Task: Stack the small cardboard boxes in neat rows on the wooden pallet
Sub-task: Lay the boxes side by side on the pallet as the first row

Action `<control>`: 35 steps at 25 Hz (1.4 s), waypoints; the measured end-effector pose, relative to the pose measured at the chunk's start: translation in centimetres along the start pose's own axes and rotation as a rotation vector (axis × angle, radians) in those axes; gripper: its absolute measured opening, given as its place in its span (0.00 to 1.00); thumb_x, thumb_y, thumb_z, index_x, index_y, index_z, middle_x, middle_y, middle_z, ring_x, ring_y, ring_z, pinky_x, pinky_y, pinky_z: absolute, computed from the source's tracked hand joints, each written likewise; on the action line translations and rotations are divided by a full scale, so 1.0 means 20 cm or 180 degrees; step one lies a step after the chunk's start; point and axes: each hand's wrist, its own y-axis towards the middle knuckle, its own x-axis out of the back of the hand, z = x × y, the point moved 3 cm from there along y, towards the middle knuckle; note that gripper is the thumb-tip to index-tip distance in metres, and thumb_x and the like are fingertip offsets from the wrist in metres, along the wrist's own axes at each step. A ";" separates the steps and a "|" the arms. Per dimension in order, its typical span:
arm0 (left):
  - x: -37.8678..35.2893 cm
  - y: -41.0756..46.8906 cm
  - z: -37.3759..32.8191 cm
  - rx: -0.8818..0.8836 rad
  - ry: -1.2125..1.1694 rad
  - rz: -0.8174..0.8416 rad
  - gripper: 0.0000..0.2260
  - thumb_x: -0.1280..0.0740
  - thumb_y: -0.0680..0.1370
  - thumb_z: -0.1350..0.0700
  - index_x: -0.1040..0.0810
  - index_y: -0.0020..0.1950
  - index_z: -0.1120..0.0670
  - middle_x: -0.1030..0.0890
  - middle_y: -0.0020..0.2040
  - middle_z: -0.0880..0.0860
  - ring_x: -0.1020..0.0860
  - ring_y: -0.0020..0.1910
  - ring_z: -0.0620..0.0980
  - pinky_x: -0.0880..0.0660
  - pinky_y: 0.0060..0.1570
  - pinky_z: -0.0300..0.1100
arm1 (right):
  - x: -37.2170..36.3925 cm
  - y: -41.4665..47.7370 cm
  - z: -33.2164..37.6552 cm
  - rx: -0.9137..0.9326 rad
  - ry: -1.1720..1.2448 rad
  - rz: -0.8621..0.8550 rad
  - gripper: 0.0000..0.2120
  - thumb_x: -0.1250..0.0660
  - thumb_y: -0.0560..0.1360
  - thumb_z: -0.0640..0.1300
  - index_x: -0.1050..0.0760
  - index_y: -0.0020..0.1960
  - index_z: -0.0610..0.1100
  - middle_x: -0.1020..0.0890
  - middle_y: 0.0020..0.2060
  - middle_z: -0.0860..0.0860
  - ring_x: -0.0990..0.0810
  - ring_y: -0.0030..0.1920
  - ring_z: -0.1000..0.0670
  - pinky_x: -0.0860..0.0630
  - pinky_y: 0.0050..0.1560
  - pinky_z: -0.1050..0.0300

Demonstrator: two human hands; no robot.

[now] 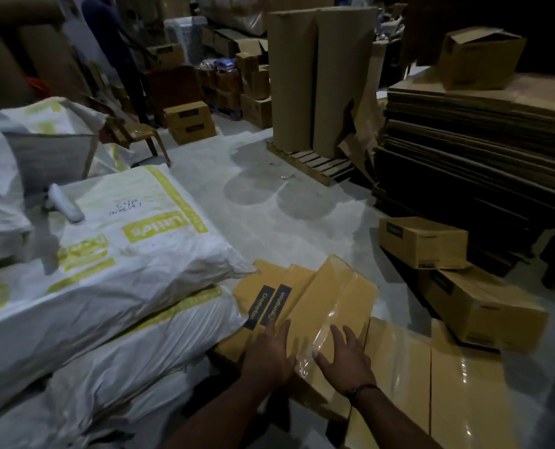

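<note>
Both hands lie flat, fingers spread, left hand and right hand pressing the taped yellow box beside the white sacks at left.

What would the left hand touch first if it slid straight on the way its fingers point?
Probably the black labels on the cardboard box that the left hand rests on; how far things lie beyond them is unclear.
</note>
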 end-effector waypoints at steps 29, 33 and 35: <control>-1.17 1.73 0.27 -0.0759 0.0028 0.0808 0.29 0.37 0.81 0.43 0.41 0.81 0.42 0.56 0.83 0.50 0.47 0.79 0.58 0.39 0.75 0.54 | -0.97 1.52 -0.85 -0.1690 0.0674 0.0075 0.38 0.37 0.78 0.65 0.48 0.80 0.51 0.51 0.80 0.47 0.47 0.78 0.41 0.38 0.73 0.40; -1.30 1.86 0.30 -0.0961 0.0225 0.0672 0.33 0.33 0.78 0.39 0.43 0.81 0.40 0.68 0.82 0.50 0.51 0.80 0.62 0.36 0.73 0.59 | -1.06 1.64 -0.98 -0.1765 0.0782 -0.0248 0.45 0.34 0.74 0.68 0.52 0.81 0.54 0.58 0.81 0.50 0.53 0.79 0.40 0.38 0.72 0.34; -1.31 1.89 0.29 -0.0987 0.0180 0.0708 0.36 0.33 0.77 0.38 0.45 0.81 0.40 0.70 0.81 0.51 0.50 0.80 0.63 0.34 0.71 0.60 | -1.07 1.67 -1.00 -0.1831 0.0872 -0.0335 0.47 0.34 0.71 0.71 0.53 0.81 0.56 0.60 0.81 0.51 0.52 0.79 0.39 0.35 0.72 0.36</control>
